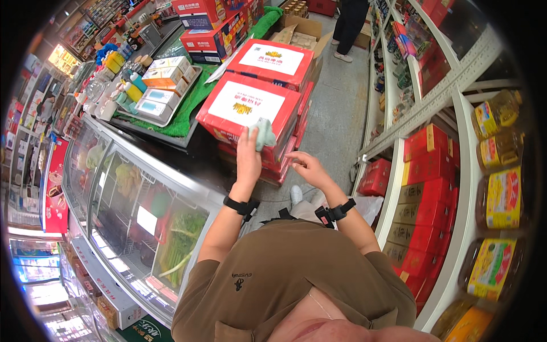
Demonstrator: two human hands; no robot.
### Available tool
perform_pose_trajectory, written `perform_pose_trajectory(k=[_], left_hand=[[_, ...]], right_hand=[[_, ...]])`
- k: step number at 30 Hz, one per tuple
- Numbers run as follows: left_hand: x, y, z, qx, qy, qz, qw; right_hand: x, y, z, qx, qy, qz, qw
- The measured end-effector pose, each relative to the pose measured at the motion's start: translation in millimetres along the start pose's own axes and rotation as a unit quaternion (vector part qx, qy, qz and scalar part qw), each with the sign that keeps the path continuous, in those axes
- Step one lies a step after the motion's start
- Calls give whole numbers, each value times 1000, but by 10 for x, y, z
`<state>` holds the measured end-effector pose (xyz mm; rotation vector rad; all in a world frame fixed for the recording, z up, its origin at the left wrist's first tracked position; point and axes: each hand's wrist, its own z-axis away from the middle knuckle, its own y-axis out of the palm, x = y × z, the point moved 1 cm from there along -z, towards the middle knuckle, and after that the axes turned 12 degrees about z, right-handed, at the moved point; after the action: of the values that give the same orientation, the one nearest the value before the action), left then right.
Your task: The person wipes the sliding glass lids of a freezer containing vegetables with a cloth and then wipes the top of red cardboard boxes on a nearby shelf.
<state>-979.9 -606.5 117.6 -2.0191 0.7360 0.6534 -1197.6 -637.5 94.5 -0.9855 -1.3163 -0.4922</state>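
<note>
My left hand (249,154) holds a pale green cloth (263,133) at the near edge of a red beer carton (213,100) with a white top panel. Its fingers lie stretched out beside the cloth, and its thumb is hidden. My right hand (310,167), with nothing in it, hovers by the near right side of the carton stack, fingers apart and slightly bent. Another red beer carton (307,62) sits directly behind the first, at the same height. More red cartons (282,169) are stacked below them.
A glass-fronted chiller (179,171) with vegetables stands at left. Behind it, a tray (188,92) of boxes and bottles rests on green artificial turf (184,126). White shelving (470,171) with oil jugs (498,196) and red gift boxes (427,205) lines the right. A person (350,25) stands farther up the aisle.
</note>
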Motion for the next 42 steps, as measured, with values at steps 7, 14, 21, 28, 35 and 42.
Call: perform_pose_trajectory(k=[7,14,21,28,35,42], left_hand=[[-89,466,-250,144,-35,-115,982],[8,380,-397,147,-89,-148,974],[512,146,-687,81,-124,-217,965],[1213,-218,-995,12,-143,-270,952],[1620,-428,-1254,1,-209,-289,934],[1013,76,-1197,117,-90,-267,952]], right_hand=[[-107,-504,-728,53,-10,33,998],[-229,-631,-1163,48,-37,5,998],[-145,-703,-1353,31,-122,117,985],[-233,-779,-1443,30,-127,142,981],[-91,-761,-1551,11,-138,245,960],[-190,-802,-1618,7,-113,178,978]])
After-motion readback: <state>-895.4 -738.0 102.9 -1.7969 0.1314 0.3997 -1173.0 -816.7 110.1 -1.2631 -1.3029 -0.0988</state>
